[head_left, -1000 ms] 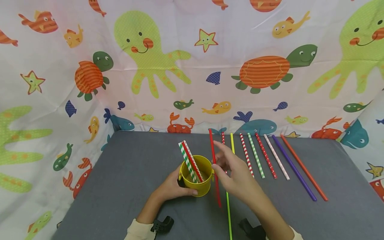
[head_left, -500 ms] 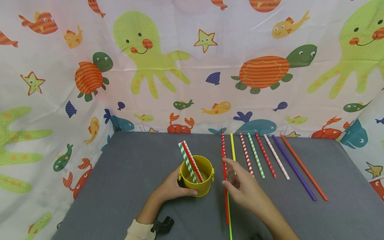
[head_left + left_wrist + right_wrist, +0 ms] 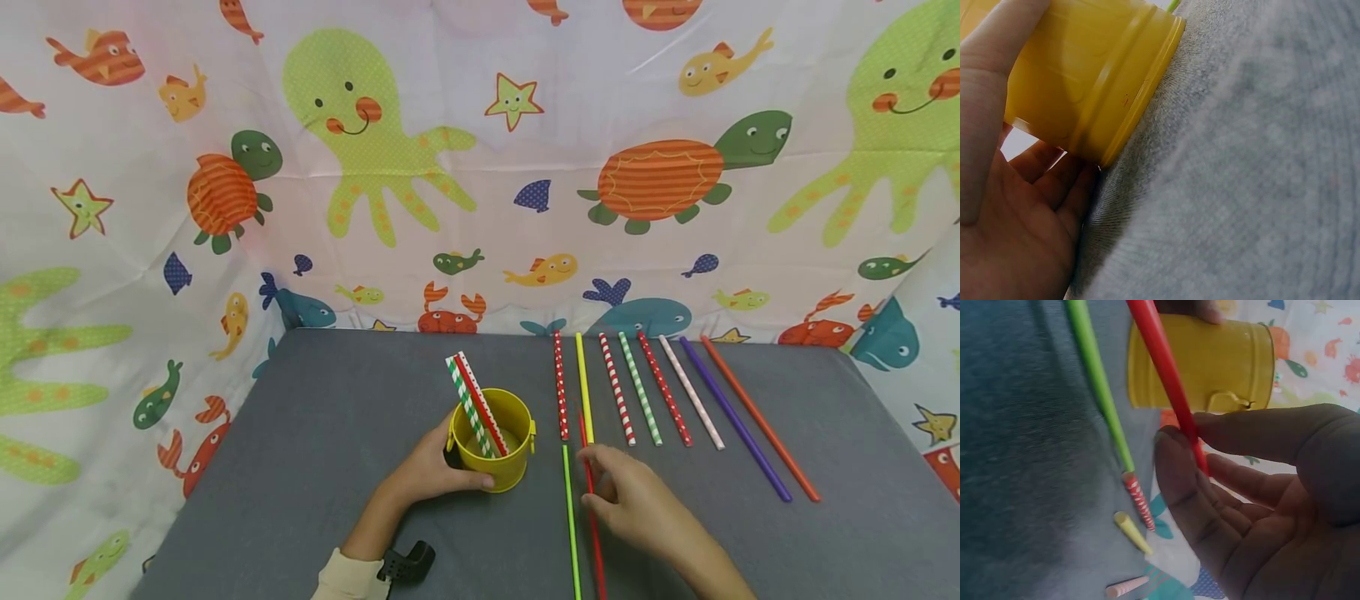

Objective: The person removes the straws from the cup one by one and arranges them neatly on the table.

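Observation:
My left hand [image 3: 435, 467] grips the side of a small yellow bucket [image 3: 491, 473], thumb at its front; the left wrist view shows the bucket [image 3: 1091, 69] close up. Inside it lean a green-and-white striped straw [image 3: 470, 407], a red straw [image 3: 480, 400] and a white dotted straw [image 3: 465, 360]. Between thumb and fingers, my right hand [image 3: 648, 510] pinches another red straw [image 3: 597, 554], also clear in the right wrist view [image 3: 1163, 359]. That straw runs just right of a lime green straw [image 3: 572, 525], its far end near a yellow straw [image 3: 585, 383].
Rightward on the grey cloth [image 3: 337, 400] lie a red dotted straw [image 3: 561, 387], a red-and-white striped one [image 3: 617, 389], a green-and-white one [image 3: 641, 389], a pale pink one [image 3: 692, 392], a purple one [image 3: 735, 419] and an orange one [image 3: 761, 419]. A printed curtain [image 3: 480, 200] hangs behind.
My right hand has carried the red straw away from beside the bucket, rightward and nearer to me, across the lime green straw. My left hand and the bucket have stayed put.

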The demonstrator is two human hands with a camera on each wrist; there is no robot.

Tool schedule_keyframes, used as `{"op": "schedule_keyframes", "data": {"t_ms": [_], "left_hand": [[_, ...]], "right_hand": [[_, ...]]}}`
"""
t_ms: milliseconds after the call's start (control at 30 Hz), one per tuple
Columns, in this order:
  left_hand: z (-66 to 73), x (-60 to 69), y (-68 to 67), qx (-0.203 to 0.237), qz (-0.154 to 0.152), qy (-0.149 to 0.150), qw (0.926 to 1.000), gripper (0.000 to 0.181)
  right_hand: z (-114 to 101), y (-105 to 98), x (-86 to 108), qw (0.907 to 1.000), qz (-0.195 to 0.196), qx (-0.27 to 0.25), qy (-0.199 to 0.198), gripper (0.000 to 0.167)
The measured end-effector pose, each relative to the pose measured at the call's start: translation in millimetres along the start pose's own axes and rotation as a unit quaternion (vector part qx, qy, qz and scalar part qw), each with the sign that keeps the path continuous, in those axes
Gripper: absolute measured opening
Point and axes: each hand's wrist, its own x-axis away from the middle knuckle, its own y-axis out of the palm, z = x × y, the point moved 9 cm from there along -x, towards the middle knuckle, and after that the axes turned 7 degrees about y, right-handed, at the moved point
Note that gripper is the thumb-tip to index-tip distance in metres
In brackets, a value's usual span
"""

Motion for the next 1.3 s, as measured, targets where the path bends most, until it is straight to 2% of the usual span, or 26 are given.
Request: {"op": "schedule_keyframes", "data": {"t_ms": [233,433,667,900,1100,1300], "left_hand": [[0.5,0.8,-0.7,0.0,0.003,-0.008,1.0,0.102],[1.8,0.5,-0.6,-0.001,0.004,-0.008,1.0,0.1],[3.5,-0.9,-0.5,-0.001,0.003,0.002,1.0,0.101],[1.0,-0.4,-0.7,-0.001,0.001,-0.004,1.0,0.102],[-0.8,-0.4,0.4,-0.003,0.001,-0.005,1.0,0.101],[0.9,-0.2,-0.2,-0.002,0.001,0.005,1.0,0.101]], "right_hand": [[11.3,12.2,6.1,0.9984,-0.002,0.052,-0.02,0.04],[20.0,20.0,7.8,0.9962,-0.004,0.087,-0.006,0.04],[26.8,22.6,8.0,0.9946,-0.006,0.103,0.008,0.039],[28.4,25.2,6.4,0.992,-0.007,0.126,0.01,0.038],[21.8,21.5,3.5,0.9908,-0.011,0.134,-0.007,0.033],[-8.5,-3.5,-9.8,0.9911,0.027,0.117,-0.057,0.02]]}}
